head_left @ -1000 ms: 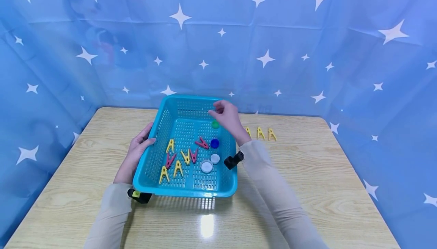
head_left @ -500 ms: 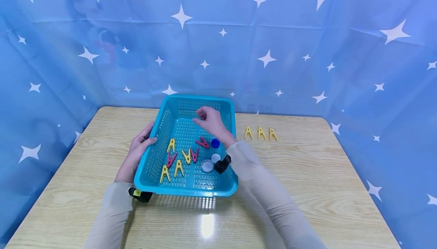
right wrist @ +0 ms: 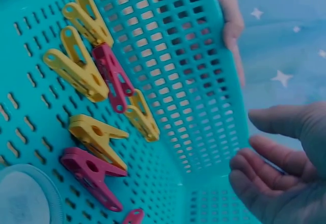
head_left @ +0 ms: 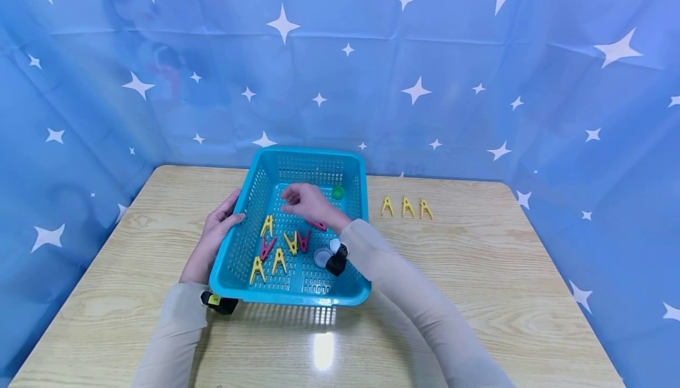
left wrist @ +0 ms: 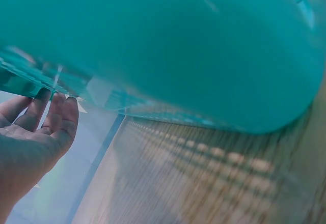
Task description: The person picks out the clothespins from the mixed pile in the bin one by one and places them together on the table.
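Note:
A teal perforated basket sits mid-table. My left hand holds its left rim, thumb over the edge; in the left wrist view its fingers lie against the outer wall. My right hand hovers inside the basket with relaxed, empty fingers, just beyond the pegs. On the basket floor lie yellow pegs, red pegs, a green cap at the far right corner, and a white cap partly hidden by my wrist camera.
Three yellow pegs stand in a row on the wooden table right of the basket. A blue star-printed cloth closes in the back and both sides. A black wrist camera sits near the basket's near-left corner.
My right hand has moved left and towards me, from the basket's far right corner to over its middle; the blue cap is now hidden. The left hand and basket have stayed still.

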### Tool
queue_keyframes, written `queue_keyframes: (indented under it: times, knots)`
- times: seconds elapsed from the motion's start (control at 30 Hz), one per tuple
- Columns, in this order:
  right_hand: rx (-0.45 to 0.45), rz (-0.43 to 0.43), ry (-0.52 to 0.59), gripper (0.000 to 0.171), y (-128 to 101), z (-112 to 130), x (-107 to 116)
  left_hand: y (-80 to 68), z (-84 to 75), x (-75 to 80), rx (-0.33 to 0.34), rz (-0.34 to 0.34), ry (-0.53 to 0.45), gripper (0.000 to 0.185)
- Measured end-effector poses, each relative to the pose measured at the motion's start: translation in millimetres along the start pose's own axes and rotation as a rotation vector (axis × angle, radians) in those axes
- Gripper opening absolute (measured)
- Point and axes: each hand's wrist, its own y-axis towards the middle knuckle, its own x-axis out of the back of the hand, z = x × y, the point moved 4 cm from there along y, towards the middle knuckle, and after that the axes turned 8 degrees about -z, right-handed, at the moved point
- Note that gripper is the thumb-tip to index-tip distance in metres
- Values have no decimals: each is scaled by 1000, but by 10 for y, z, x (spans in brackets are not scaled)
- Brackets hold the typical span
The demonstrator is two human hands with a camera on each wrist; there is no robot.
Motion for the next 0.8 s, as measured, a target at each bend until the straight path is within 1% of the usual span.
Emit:
queue_keyframes:
  times: [0.23, 0.47, 0.57, 0.67, 0.8]
  knots:
    - [4, 147, 27, 26, 56, -20, -203, -16, -4, 4, 5, 7, 15, 60]
    - [-44, 320, 72, 30, 71, -81, -407, -9, -1, 12, 12, 11, 30, 60]
    - [-71, 365, 64, 31, 57, -94, -469, -12, -6, 11, 12, 10, 31, 60]
    - [-83, 390, 51, 32, 56, -110, -523, -15, -8, 9, 11, 6, 30, 60]
    - [-61, 411, 18, 32, 67, -133, -584, -19, -3, 2, 8, 8, 29, 61]
